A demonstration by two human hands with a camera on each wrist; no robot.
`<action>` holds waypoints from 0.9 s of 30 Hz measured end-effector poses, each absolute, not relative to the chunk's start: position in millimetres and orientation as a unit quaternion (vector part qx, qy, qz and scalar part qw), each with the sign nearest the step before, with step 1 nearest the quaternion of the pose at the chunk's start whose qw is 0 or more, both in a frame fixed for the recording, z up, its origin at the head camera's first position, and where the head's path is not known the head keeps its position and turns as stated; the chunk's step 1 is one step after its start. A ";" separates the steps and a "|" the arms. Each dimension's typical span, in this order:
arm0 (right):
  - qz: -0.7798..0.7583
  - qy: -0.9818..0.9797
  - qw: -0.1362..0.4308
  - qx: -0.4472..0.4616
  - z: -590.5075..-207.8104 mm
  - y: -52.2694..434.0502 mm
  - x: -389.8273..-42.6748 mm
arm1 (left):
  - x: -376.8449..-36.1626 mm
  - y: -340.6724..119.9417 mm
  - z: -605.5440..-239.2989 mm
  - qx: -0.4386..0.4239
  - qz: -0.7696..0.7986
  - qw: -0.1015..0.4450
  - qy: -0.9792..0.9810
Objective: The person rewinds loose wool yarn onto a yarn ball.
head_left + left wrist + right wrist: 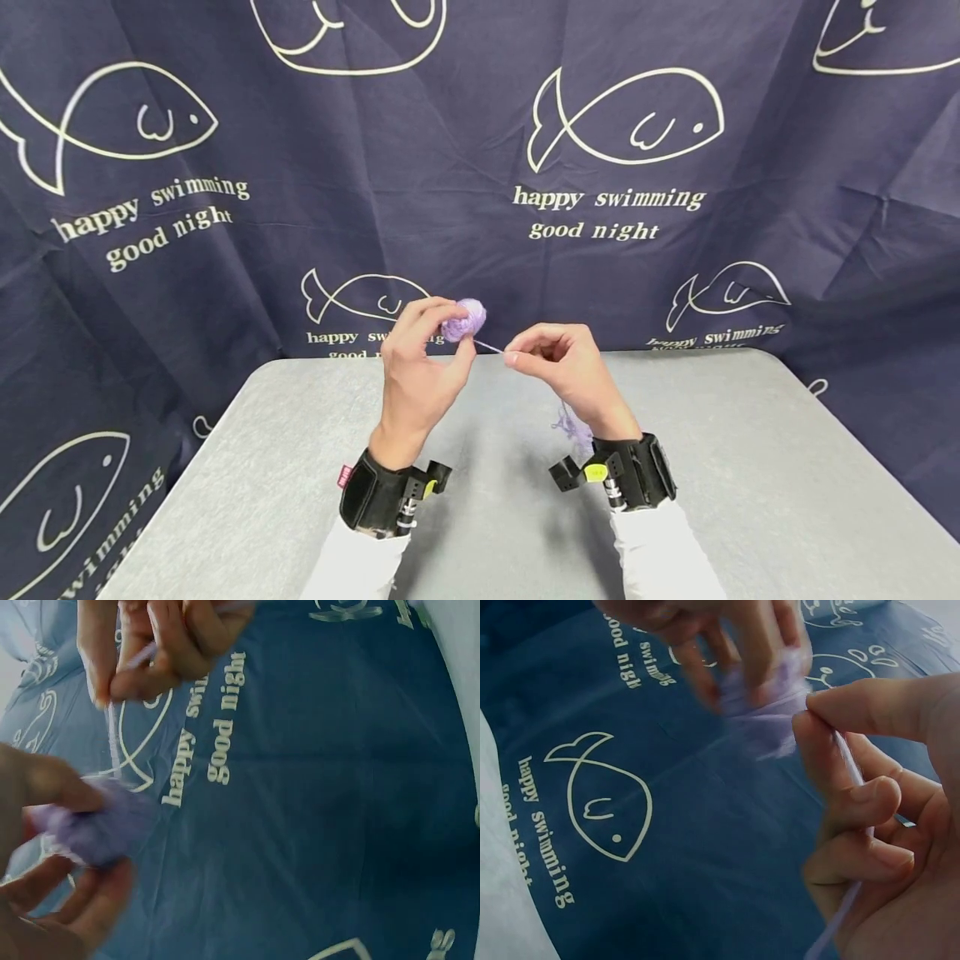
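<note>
A small ball of light purple yarn (467, 321) is held between the fingertips and thumb of my left hand (423, 367), above the table's far edge. From the ball a short strand of yarn (489, 346) runs taut to my right hand (566, 367), which pinches it between thumb and forefinger. In the right wrist view the yarn strand (849, 761) passes on down across the curled fingers of that hand. The left wrist view shows the yarn ball (101, 825) blurred in the left fingers.
A loose heap of purple yarn (573, 429) lies on the grey table (495, 533), partly hidden behind the right hand and wrist. Behind the table hangs a dark blue curtain (480, 167) printed with white fish and lettering. Each wrist wears a black strap with a camera.
</note>
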State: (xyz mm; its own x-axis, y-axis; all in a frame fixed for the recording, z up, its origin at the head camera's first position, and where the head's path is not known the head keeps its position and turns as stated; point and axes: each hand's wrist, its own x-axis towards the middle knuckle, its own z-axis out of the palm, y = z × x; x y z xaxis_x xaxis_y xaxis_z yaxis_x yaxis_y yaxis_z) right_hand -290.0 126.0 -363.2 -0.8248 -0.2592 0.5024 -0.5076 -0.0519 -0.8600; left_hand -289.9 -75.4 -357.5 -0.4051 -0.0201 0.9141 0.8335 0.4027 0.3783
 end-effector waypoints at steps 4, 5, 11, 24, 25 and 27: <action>0.689 -0.665 0.110 0.266 -364.1 131.7 -291.6 | -287.4 -85.0 -357.8 -0.288 -0.390 0.372 -0.792; 0.697 -0.657 0.114 0.262 -364.4 133.0 -292.2 | -286.3 -87.2 -357.6 -0.294 -0.383 0.337 -0.808; 0.770 -0.575 0.123 0.247 -366.5 137.1 -298.1 | -282.7 -98.1 -354.1 -0.382 -0.426 0.093 -0.815; 0.664 -0.696 0.198 0.188 -373.1 134.7 -303.6 | -287.1 -97.0 -353.5 -0.466 -0.708 0.004 -0.531; 0.632 -0.721 0.210 0.193 -373.5 134.5 -303.6 | -287.1 -95.5 -353.5 -0.455 -0.724 0.024 -0.518; 0.563 -0.766 0.229 0.208 -374.5 134.0 -303.5 | -287.0 -91.2 -352.8 -0.423 -0.754 0.068 -0.499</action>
